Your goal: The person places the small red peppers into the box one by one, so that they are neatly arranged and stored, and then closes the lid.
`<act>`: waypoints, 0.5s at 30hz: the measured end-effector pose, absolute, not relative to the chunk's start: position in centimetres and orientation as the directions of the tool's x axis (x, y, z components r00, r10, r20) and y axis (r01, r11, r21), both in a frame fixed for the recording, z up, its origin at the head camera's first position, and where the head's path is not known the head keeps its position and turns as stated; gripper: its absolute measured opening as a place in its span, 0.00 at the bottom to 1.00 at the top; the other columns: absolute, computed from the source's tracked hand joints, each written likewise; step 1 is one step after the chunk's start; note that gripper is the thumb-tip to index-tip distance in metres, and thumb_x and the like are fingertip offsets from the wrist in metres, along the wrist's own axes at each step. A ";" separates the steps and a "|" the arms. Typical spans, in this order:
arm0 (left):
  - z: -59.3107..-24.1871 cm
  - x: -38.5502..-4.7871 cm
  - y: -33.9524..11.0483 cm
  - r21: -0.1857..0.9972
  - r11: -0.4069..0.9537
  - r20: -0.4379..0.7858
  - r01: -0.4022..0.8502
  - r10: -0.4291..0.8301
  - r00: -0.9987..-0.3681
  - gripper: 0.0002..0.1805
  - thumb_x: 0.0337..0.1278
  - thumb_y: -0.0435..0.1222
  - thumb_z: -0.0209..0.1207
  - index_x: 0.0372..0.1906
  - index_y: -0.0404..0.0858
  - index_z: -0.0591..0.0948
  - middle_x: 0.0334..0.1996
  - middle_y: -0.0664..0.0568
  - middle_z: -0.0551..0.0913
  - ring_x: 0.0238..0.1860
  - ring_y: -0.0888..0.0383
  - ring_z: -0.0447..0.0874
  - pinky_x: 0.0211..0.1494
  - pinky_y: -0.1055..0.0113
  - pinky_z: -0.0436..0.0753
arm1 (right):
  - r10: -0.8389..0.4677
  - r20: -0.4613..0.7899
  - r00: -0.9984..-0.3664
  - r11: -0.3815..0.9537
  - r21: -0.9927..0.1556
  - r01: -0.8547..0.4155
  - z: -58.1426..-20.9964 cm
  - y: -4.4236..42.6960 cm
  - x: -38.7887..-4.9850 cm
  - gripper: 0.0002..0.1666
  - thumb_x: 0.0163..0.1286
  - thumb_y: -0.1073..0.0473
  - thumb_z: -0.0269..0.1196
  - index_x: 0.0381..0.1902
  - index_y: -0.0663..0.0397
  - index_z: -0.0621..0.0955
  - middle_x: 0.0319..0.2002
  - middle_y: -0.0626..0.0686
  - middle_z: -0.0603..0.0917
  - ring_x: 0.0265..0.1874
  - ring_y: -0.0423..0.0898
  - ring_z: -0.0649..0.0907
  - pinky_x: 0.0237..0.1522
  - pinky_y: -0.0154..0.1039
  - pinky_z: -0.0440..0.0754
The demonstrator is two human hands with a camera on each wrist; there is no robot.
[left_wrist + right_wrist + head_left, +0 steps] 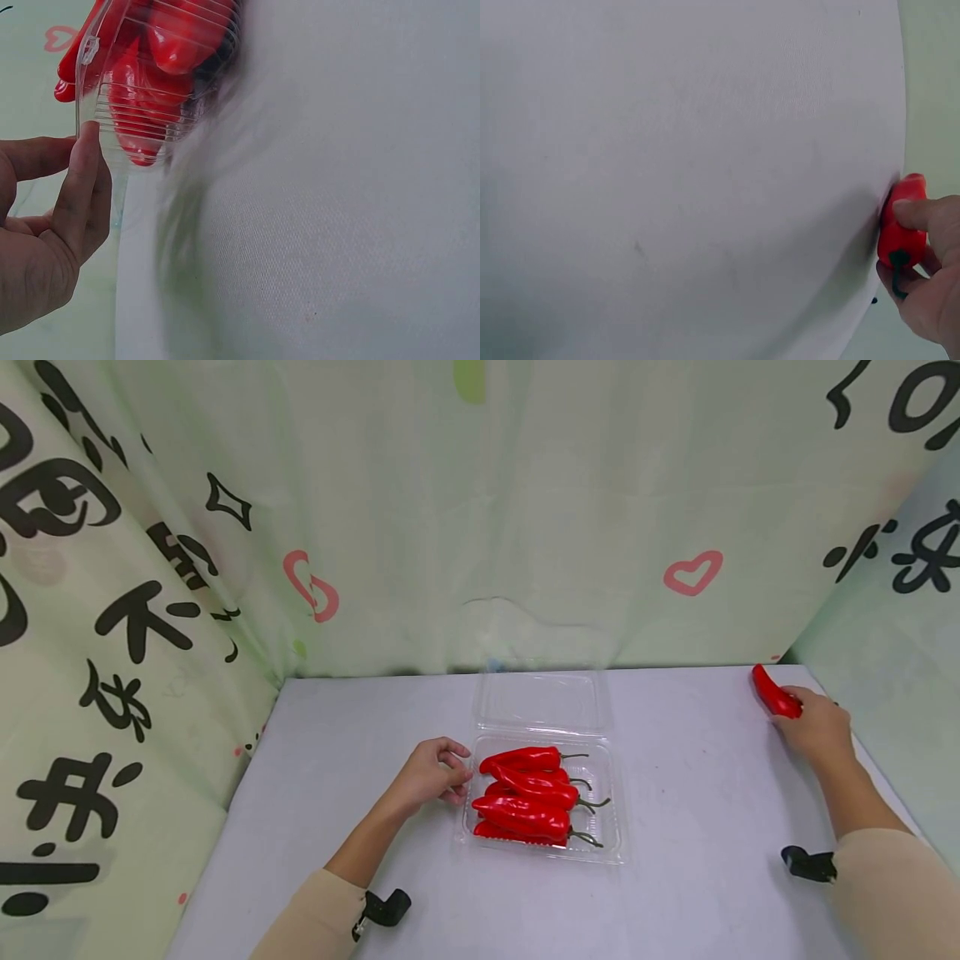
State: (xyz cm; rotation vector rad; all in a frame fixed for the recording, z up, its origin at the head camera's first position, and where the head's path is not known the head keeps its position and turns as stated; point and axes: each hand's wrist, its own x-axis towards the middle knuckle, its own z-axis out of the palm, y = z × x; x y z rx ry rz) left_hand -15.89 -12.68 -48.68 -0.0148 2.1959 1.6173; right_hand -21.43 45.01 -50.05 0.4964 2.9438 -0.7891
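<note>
A clear plastic clamshell box (609,837) sits on the table with its lid (543,703) raised at the back. Several glossy red chili peppers (525,817) lie side by side in it, stems to the right. At the box's left rim is my left hand (435,774); thumb and fingertip pinch that rim in the left wrist view, beside the ribbed wall (176,124). Far to the right, my right hand (819,727) grips a single red chili pepper (776,695). Its green stem (898,274) points back toward the palm in the right wrist view.
A white cloth covers the table (697,810). Pale green printed curtains (570,510) hang behind it and at both sides. The right hand is close to the table's right edge. A black wrist mount (386,908) juts from the left sleeve, another (808,864) from the right.
</note>
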 end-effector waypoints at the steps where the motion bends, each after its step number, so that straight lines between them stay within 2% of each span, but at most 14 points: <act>1: -48.7 -15.9 -12.7 0.913 0.326 -0.330 -0.247 0.231 -0.915 0.17 0.63 0.28 0.66 0.55 0.30 0.77 0.34 0.43 0.82 0.22 0.57 0.85 0.29 0.65 0.90 | 0.292 -0.136 -0.947 0.818 -0.478 0.321 -50.0 45.0 -21.3 0.47 0.70 0.67 0.64 0.79 0.69 0.54 0.67 0.81 0.60 0.65 0.81 0.60 0.55 0.78 0.76; 6: -49.0 -16.0 -12.7 0.914 0.328 -0.325 -0.240 0.236 -0.916 0.18 0.63 0.29 0.66 0.55 0.30 0.77 0.35 0.43 0.82 0.23 0.57 0.85 0.30 0.65 0.90 | 0.271 -0.136 -0.953 0.826 -0.475 0.303 -49.4 44.7 -20.8 0.46 0.71 0.66 0.63 0.79 0.69 0.53 0.67 0.81 0.59 0.66 0.81 0.60 0.54 0.78 0.77; 15: -48.9 -16.0 -12.8 0.914 0.324 -0.327 -0.243 0.239 -0.914 0.17 0.63 0.28 0.65 0.55 0.31 0.77 0.34 0.43 0.81 0.22 0.57 0.85 0.29 0.65 0.89 | 0.183 -0.067 -0.981 0.864 -0.465 0.193 -48.1 43.6 -20.2 0.45 0.68 0.66 0.65 0.77 0.69 0.58 0.64 0.80 0.63 0.61 0.79 0.62 0.52 0.77 0.79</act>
